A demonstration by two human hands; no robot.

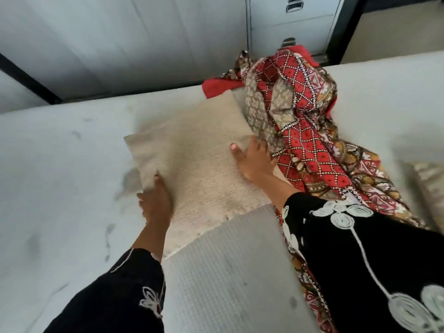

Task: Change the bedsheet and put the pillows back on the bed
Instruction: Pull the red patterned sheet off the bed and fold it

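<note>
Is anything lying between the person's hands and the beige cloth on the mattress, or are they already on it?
Nothing visible is in between. The left hand grips the left edge of the beige cloth, and the right hand rests on its right side. The red patterned sheet is bunched right beside the right hand, against that edge of the cloth, on the bare mattress.

Beige pillow (192,162) — red-patterned bedsheet (310,140)

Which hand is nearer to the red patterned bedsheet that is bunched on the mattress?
The right hand is nearer: it rests on the beige pillow right at the edge of the red patterned bedsheet. The left hand grips the pillow's opposite edge, apart from the bedsheet.
</note>
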